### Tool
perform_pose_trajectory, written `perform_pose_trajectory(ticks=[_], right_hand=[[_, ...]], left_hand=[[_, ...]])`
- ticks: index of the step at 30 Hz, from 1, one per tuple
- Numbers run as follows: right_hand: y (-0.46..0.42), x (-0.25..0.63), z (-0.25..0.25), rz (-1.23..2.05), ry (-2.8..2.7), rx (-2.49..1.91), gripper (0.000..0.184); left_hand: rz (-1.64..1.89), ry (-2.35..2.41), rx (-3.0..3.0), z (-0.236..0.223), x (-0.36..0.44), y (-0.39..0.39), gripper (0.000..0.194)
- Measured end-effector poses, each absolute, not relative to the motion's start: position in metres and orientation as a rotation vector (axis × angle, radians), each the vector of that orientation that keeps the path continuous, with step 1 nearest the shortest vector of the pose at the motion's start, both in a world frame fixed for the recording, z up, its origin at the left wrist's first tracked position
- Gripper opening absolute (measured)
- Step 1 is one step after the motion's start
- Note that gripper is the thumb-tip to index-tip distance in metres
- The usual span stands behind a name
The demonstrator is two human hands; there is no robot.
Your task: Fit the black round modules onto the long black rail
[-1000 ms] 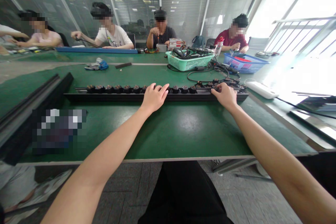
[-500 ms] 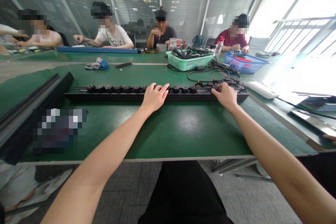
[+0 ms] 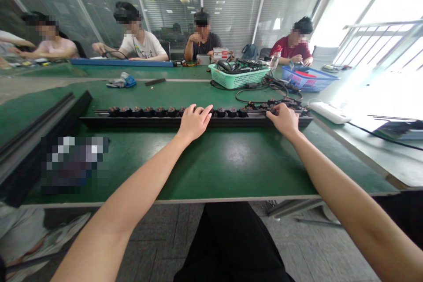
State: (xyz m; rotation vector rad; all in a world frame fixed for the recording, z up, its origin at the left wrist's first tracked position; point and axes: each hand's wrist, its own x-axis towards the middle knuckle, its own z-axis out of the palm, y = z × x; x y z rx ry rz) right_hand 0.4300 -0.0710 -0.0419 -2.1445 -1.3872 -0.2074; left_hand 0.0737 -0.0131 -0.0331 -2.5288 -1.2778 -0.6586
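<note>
A long black metal channel [image 3: 148, 122] lies crosswise on the green table, with a row of small black socket modules [image 3: 160, 112] along it. Over the middle of this row rests my left hand [image 3: 194, 123], fingers spread and touching the modules from above. Near the channel's right end, my right hand [image 3: 286, 119] is closed in a pinch around a small dark piece that looks like one of the modules. The fingers hide much of it. More modules [image 3: 271, 102] lie just behind the channel beside that hand.
Black rails [image 3: 42, 141] lie at the left beside a blurred-out item [image 3: 74, 165]. Behind stand a green basket [image 3: 236, 80] of cables, a blue basket [image 3: 309, 81] and gloves [image 3: 121, 80]. A white power strip [image 3: 330, 112] is at right. Several people sit across the table.
Both my hands stay in place on the row. At the right edge, a dark flat panel and another person's hand have gone from view.
</note>
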Motion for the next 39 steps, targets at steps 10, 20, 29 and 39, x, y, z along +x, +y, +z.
perform_pose_trajectory(ticks=[10, 20, 29, 39], right_hand=[[-0.072, 0.431, -0.041, -0.197, -1.387, -2.175, 0.038], [-0.076, 0.425, -0.035, -0.195, -1.379, -2.230, 0.043], [-0.078, 0.425, -0.033, -0.193, -1.410, -2.239, 0.053], [-0.078, 0.425, -0.031, -0.121, -1.386, -2.292, 0.055]], left_hand=[[-0.685, -1.251, -2.518, -0.035, 0.073, -0.011, 0.051], [-0.649, -1.267, -2.513, -0.034, 0.073, -0.012, 0.052], [-0.648, -1.276, -2.523, -0.033, 0.074, -0.013, 0.052], [-0.647, -1.253, -2.510, -0.034, 0.073, -0.011, 0.053]])
